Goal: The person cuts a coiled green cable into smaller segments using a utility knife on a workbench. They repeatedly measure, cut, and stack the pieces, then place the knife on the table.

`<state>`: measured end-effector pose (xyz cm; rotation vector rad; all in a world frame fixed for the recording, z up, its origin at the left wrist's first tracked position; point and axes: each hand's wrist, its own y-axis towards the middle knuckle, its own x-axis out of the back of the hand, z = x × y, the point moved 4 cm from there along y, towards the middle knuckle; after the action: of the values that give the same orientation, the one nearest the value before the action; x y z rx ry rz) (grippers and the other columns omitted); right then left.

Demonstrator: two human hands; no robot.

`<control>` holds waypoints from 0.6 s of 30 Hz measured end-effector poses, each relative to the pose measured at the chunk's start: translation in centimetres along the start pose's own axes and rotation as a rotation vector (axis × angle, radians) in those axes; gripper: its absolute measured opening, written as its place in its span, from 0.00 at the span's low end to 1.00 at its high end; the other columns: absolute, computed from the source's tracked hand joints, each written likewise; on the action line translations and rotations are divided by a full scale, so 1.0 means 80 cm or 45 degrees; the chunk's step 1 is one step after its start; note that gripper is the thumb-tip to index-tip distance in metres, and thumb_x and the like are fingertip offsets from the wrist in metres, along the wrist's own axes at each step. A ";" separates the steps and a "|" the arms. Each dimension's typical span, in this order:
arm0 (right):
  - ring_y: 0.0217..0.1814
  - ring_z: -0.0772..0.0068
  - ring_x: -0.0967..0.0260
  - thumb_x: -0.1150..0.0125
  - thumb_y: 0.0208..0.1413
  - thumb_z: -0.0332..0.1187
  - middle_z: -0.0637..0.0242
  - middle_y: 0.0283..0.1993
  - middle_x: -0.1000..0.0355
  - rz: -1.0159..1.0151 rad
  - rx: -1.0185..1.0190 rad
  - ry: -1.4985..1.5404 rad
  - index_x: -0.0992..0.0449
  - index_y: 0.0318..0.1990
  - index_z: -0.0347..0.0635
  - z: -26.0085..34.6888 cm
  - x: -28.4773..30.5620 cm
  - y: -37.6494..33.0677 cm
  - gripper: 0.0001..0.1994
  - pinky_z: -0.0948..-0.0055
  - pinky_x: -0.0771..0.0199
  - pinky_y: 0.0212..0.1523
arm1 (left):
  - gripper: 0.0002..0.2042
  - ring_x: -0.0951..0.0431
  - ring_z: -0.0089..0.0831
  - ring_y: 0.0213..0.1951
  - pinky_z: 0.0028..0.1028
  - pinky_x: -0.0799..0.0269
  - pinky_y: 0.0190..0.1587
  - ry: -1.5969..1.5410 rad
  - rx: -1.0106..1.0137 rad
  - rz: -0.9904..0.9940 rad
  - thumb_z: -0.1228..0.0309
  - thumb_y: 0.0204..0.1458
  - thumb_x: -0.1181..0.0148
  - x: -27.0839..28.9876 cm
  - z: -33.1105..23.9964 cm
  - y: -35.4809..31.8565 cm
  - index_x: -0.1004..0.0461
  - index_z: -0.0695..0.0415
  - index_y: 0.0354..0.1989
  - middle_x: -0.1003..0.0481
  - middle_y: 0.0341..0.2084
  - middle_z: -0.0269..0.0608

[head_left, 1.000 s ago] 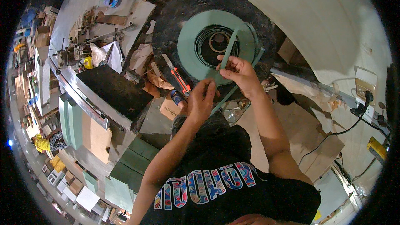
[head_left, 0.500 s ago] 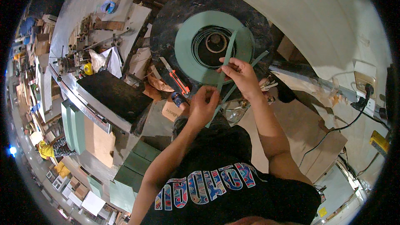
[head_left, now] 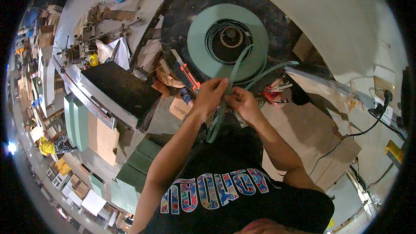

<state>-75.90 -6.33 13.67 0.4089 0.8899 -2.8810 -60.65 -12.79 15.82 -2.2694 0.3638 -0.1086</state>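
A wide flat coil of green edge-banding strip point(head_left: 200, 43) lies on a dark round disc point(head_left: 175, 21). From its inner turns a narrow green strip point(head_left: 236, 70) runs up to my hands. My left hand point(head_left: 211, 95) pinches this strip between thumb and fingers. Close beside it, my right hand point(head_left: 245, 106) also has its fingers closed on the strip. Below the hands the strip bends in a loop before my shirt, and another length stretches out to the right past the coil. Which length each fingertip grips is partly hidden.
Left of the coil lie an orange-handled cutter point(head_left: 189, 77), crumpled brown paper point(head_left: 169, 78) and a cardboard box point(head_left: 178, 108). A metal-edged bench point(head_left: 145, 15) stands further left. At right are a brown board point(head_left: 312, 134) and a wall socket point(head_left: 383, 87) with cables. A person in yellow point(head_left: 47, 146) is far left.
Both hands have come together nearer my body, the right one moving down and the left one slightly up. The strip now makes a loop below them, and its length at right extends further out.
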 end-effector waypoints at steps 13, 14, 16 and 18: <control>0.36 0.33 0.23 0.36 0.66 0.47 0.43 0.31 0.22 -0.251 0.030 -1.222 0.19 0.35 0.39 0.067 0.002 0.015 0.19 0.43 0.24 0.39 | 0.15 0.18 0.26 0.29 0.29 0.23 0.33 0.063 -0.305 -0.176 0.64 0.71 0.40 0.023 0.036 -0.011 0.21 0.66 0.50 0.17 0.30 0.41; 0.36 0.33 0.23 0.37 0.66 0.47 0.43 0.31 0.22 -0.259 0.047 -1.219 0.19 0.34 0.39 0.070 0.001 0.019 0.18 0.42 0.25 0.38 | 0.14 0.18 0.25 0.29 0.28 0.23 0.34 0.088 -0.300 -0.210 0.64 0.71 0.40 0.025 0.032 -0.018 0.21 0.66 0.50 0.17 0.30 0.41; 0.37 0.33 0.23 0.38 0.67 0.45 0.43 0.31 0.21 -0.308 0.084 -1.275 0.20 0.35 0.39 0.078 -0.004 0.023 0.17 0.44 0.24 0.38 | 0.14 0.17 0.27 0.29 0.29 0.22 0.35 0.200 -0.422 -0.270 0.65 0.70 0.39 0.028 0.053 -0.013 0.20 0.65 0.50 0.16 0.29 0.42; 0.37 0.33 0.22 0.39 0.68 0.44 0.44 0.33 0.21 -0.327 0.155 -1.210 0.20 0.37 0.40 0.081 -0.011 0.027 0.15 0.44 0.23 0.38 | 0.13 0.16 0.29 0.29 0.31 0.22 0.37 0.224 -0.410 -0.269 0.65 0.69 0.38 0.032 0.069 -0.010 0.20 0.65 0.50 0.16 0.29 0.42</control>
<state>-76.12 -11.77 17.89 -1.0527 0.5959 -2.7862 -56.96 -9.02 12.65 -2.6217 0.2446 -0.3851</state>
